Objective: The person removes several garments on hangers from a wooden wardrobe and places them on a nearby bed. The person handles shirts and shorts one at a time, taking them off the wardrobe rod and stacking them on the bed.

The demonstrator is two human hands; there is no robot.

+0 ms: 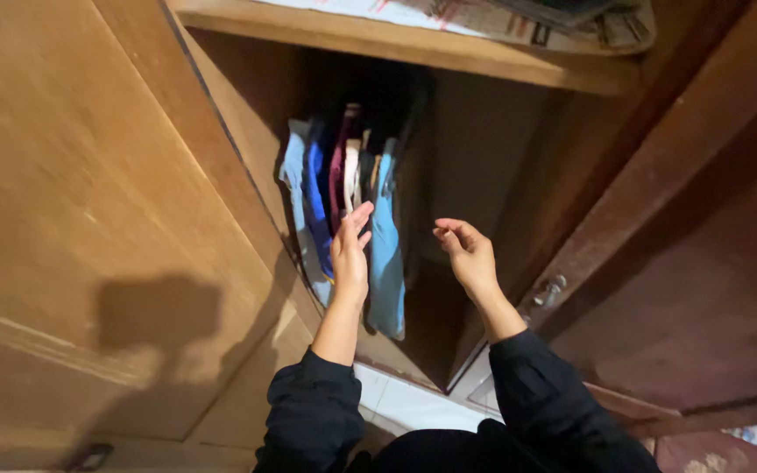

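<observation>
Both hands open and empty inside the wooden wardrobe (124,175): left hand (350,254) flat against the hanging light-blue fabric garment (385,254), right hand (468,256) loosely curled at its 3 o'clock.

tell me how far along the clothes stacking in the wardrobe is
Done: a stack of folded clothes already sits on the shelf. In hand: nothing; left hand is at the stack, right hand hovers empty. Left: the shelf space beside the stack is unfilled.

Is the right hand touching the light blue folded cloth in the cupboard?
Apart. The head view shows dark cupboard space between the right hand and the light blue cloth.
</observation>
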